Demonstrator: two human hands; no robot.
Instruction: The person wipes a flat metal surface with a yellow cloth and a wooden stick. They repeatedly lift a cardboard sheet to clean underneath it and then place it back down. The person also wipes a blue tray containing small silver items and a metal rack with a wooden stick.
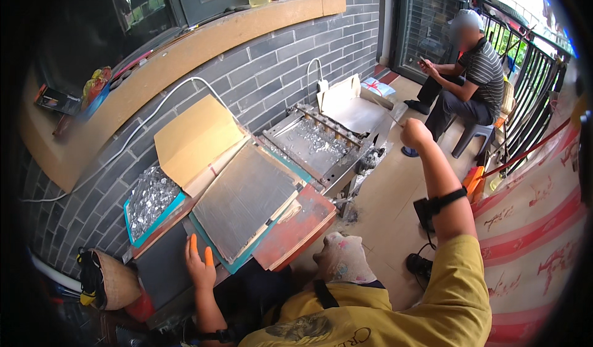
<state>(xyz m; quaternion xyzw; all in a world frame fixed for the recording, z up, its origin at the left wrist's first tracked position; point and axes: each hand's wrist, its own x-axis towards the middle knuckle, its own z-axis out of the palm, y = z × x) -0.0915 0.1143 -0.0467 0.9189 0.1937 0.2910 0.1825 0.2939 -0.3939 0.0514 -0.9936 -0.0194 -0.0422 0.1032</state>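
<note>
My right hand [417, 134] is raised at the right, its fingers closed round a thin stick [390, 113] that points up and left. My left hand [201, 265] has orange covers on two fingers. Those fingers are apart and hold nothing, beside the teal edge [210, 245] under a dark flat sheet [247, 202]. Beyond the sheet is a metal frame [290, 140], its bed strewn with silvery flakes [321, 138]. A teal tray [127, 214] at the left holds many shiny grey bits [152, 199].
An open cardboard box [199, 140] leans by the brick wall. Reddish boards [296, 229] lie under the sheet. A woven basket [114, 279] stands at the lower left. At the far right, another person [479, 75] sits on a grey stool [472, 138], holding a phone.
</note>
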